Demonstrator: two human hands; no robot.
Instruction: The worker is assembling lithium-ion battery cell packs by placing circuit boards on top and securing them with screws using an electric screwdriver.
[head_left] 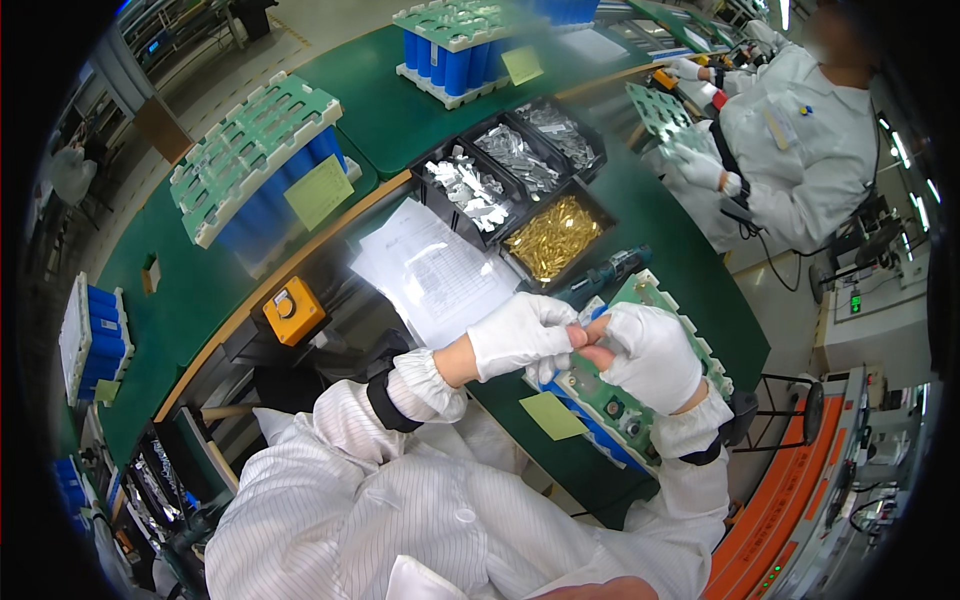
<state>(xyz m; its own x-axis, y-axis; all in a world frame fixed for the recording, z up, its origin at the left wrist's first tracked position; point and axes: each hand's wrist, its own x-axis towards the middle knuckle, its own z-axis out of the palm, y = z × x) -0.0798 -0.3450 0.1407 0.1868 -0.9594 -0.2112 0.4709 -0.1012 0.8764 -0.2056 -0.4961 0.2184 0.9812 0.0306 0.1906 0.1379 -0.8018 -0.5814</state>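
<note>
My left hand [520, 338] and my right hand [652, 358] meet over a battery pack [612, 405] with a green top plate, white edges and blue sides. Both wear white gloves with some bare fingertips. Thumbs and fingers of each are pinched together, nearly touching. Whatever sits between them is too small or hidden to make out. A yellow-green note [553, 415] sticks to the pack's near side. Just beyond my hands lies a teal power screwdriver [612, 276], partly behind the pack.
Black bins hold brass-coloured screws [553, 240], silvery strips [517, 157] and bright metal pieces [467, 190]. Printed sheets [435, 275] lie left of my hands, near an orange button box [293, 310]. Another battery pack [262, 160] stands farther left. A co-worker [800, 140] works across the table.
</note>
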